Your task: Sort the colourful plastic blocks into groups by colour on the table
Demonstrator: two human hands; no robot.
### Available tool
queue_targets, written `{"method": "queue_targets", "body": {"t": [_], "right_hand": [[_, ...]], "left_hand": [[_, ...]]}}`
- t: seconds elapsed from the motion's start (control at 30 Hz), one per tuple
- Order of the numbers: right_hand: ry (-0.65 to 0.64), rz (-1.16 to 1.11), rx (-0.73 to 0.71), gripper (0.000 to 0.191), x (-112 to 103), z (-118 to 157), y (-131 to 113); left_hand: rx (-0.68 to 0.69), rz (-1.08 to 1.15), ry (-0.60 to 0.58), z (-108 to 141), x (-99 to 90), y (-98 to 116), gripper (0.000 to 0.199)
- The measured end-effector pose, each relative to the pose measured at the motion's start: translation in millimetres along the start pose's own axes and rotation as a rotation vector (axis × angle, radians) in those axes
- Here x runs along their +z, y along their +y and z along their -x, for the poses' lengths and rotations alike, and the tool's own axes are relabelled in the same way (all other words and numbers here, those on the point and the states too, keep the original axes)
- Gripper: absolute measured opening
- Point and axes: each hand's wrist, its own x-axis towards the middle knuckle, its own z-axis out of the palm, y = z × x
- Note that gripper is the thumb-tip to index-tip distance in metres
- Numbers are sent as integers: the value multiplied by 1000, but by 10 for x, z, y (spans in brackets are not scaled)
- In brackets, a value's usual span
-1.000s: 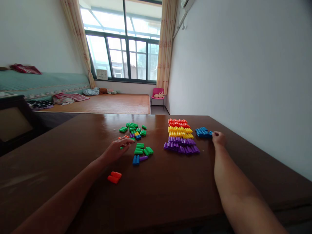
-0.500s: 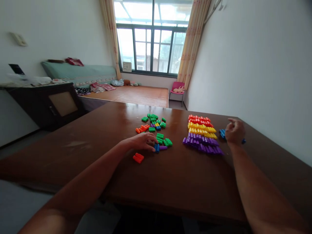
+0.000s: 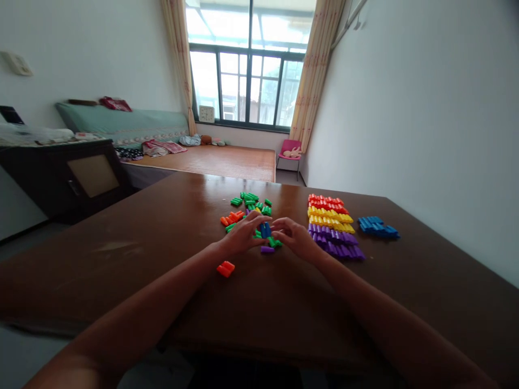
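Note:
Blue pieces (image 3: 265,230) are held up between the fingertips of my left hand (image 3: 244,234), above the loose pile. Close on their right side is my right hand (image 3: 295,236), its fingers apart and curved toward them. Green pieces (image 3: 250,198) lie behind and below the hands, with orange pieces (image 3: 231,218) to their left. A single purple piece (image 3: 267,249) lies just in front of the hands. Two or so orange-red pieces (image 3: 225,268) sit nearer, beside my left forearm.
Right of the hands are rows of red (image 3: 327,203), yellow (image 3: 330,218) and purple pieces (image 3: 336,240). Blue pieces (image 3: 378,227) form a group farther right. All stand on the brown table (image 3: 251,308). Beyond are a bed (image 3: 227,159) and a pink chair (image 3: 289,146).
My right hand has moved left from the blue group to beside my left hand. My left hand has lifted the blue pieces off the table. The camera view has shifted slightly.

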Motion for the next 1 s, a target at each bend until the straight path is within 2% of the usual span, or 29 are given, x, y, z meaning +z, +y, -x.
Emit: {"method": "queue_targets", "body": {"t": [0.1,0.17,0.2,0.27,0.33,0.43,0.5,0.53,0.63,0.83,0.9,1.0], "right_hand": [[29,-43,-7,27,138,-30,7],[72,14,1,25,23,-95,94],[121,52,11,24,-112,-130,166],[297,133,39,26,-534,-165,367],[536,228,84,29,-1100,-109,626],[889,460,250,30,-1961,168,1021],[1040,586,376,29,-2371,406,1218],[1081,641,421,27,-2502,512,1288],[1094,757,501,24,-2637,708,1411],[984,881,600,25,-2553,771,1556],[1020,930,578,28,-2564,768,1598],[1123,968,420,30,-2553,706,1600]], "left_hand": [[40,-51,-4,5,43,49,60],[46,-41,-14,26,45,11,66],[48,-25,-21,38,39,-28,67],[43,22,-24,64,13,-131,65],[28,61,-5,82,-28,-234,57],[-7,90,52,83,-100,-323,49],[-21,100,77,69,-139,-332,45],[-22,103,84,61,-151,-327,44],[-12,103,89,55,-163,-318,41],[-42,37,107,87,-200,-469,38],[-83,9,136,64,-258,-571,36],[-170,-54,127,-41,-347,-720,34]]}}
